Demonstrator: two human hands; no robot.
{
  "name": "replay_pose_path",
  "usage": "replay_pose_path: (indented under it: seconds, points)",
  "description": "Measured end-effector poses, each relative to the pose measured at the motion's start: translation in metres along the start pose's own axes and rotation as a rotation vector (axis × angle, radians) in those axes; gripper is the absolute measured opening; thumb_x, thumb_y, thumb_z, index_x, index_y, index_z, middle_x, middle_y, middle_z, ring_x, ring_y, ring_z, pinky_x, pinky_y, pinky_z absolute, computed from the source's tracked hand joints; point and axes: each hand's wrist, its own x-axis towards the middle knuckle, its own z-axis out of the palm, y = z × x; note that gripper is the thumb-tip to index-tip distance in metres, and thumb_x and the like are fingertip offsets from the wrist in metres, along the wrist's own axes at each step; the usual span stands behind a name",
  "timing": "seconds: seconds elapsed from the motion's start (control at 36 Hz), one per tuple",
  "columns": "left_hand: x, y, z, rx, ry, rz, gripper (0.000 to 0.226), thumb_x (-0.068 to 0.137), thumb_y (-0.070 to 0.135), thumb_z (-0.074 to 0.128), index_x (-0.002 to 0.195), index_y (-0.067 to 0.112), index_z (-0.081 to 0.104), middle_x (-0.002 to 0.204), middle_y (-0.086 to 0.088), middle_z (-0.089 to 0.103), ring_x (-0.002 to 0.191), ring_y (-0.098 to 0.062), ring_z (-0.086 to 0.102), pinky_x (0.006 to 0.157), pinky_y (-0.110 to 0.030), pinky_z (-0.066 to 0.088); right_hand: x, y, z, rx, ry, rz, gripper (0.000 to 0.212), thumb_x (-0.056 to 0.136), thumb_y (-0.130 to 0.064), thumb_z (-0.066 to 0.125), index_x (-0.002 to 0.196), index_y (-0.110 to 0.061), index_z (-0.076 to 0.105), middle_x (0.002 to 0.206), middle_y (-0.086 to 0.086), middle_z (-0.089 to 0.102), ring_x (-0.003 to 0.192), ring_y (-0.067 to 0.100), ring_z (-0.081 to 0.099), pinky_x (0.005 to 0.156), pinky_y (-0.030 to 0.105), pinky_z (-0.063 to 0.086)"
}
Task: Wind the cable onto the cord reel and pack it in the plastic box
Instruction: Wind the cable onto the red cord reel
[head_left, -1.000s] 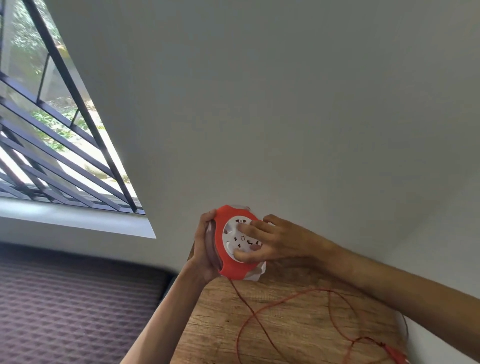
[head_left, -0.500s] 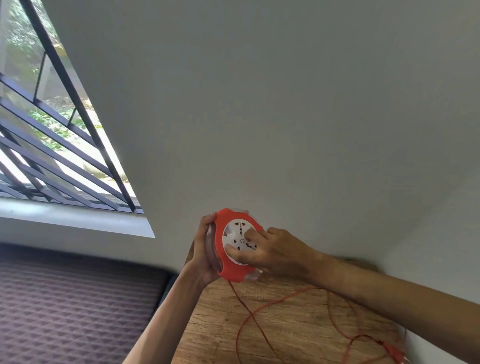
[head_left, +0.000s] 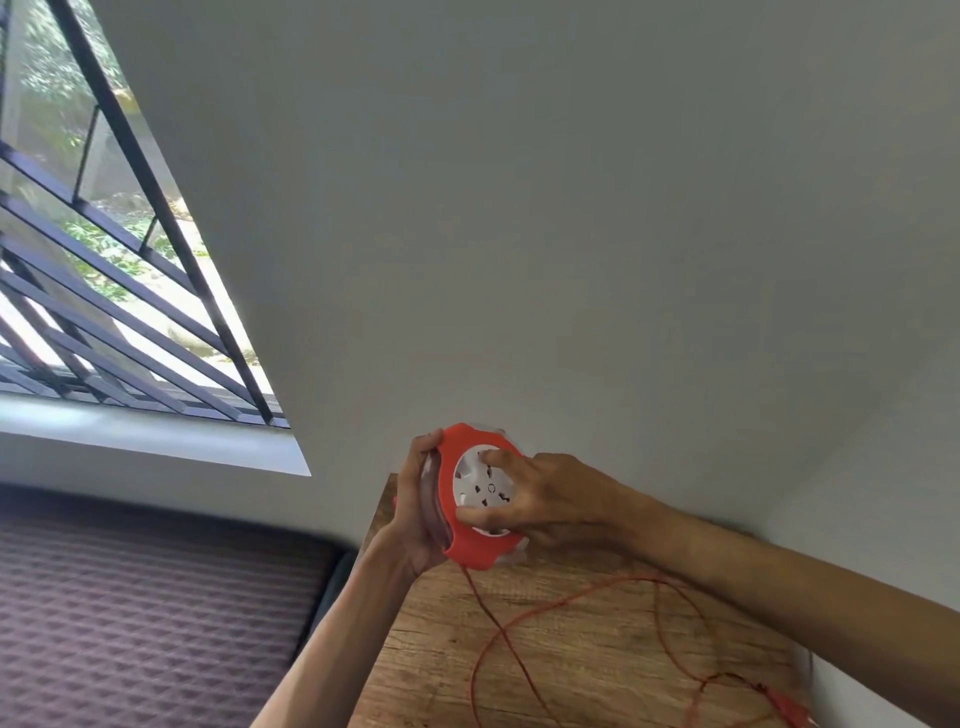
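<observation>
Currently, left hand (head_left: 415, 501): curled round the rim of the cord reel (head_left: 470, 548).
Right hand (head_left: 553, 499): reel's white face pinched between thumb and bent fingers.
Cable (head_left: 500, 633): laid loose on the counter (head_left: 597, 680).

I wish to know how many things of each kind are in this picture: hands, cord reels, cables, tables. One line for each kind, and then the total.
Hands: 2, the left hand and the right hand, both on the reel
Cord reel: 1, red with a white face
Cable: 1, red, lying loose
Wooden table: 1
Total: 5
</observation>
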Motion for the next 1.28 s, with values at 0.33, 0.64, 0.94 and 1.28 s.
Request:
replay_pose_path:
  seconds: [0.33, 0.64, 0.94, 1.28]
  points:
    - [0.000, -0.003, 0.012, 0.072, 0.191, 0.098, 0.090, 0.091, 0.070, 0.071, 0.155, 0.009, 0.060, 0.149, -0.030, 0.060, 0.128, -0.047, 0.063, 0.108, -0.062, 0.052, 0.013, -0.016, 0.009, 0.060, 0.262, 0.564, 0.062, 0.093, -0.071, 0.057, 0.089, -0.012, 0.076, 0.074, 0.001, 0.074, 0.052, 0.018, 0.065, 0.047, 0.025, 0.049]
    - [-0.001, 0.011, 0.026, 0.249, 0.060, 0.286, 0.082, 0.101, 0.059, 0.055, 0.156, -0.001, 0.048, 0.140, -0.026, 0.065, 0.123, -0.041, 0.066, 0.102, -0.052, 0.059, 0.031, -0.019, 0.026, 0.720, 0.224, 1.317, 0.048, 0.106, -0.044, 0.055, 0.070, -0.017, 0.071, 0.059, -0.003, 0.071, 0.045, 0.013, 0.065, 0.050, 0.031, 0.058]
    - [-0.015, 0.022, 0.020, 0.187, 0.064, 0.243, 0.093, 0.096, 0.065, 0.055, 0.160, -0.002, 0.046, 0.144, -0.030, 0.059, 0.123, -0.044, 0.065, 0.102, -0.054, 0.058, -0.020, -0.007, 0.017, -0.085, 0.099, 0.030, 0.036, 0.116, -0.027, 0.032, 0.146, -0.032, 0.052, 0.141, 0.022, 0.057, 0.090, 0.028, 0.068, 0.062, 0.035, 0.063]
    - [-0.006, 0.011, 0.005, 0.166, 0.061, -0.021, 0.094, 0.097, 0.074, 0.056, 0.164, 0.008, 0.050, 0.154, -0.031, 0.054, 0.137, -0.051, 0.049, 0.117, -0.065, 0.035, -0.013, 0.036, 0.001, -0.280, -0.096, -0.325, 0.049, 0.110, -0.022, 0.038, 0.157, -0.034, 0.035, 0.149, 0.023, 0.050, 0.091, 0.030, 0.067, 0.071, 0.039, 0.059]
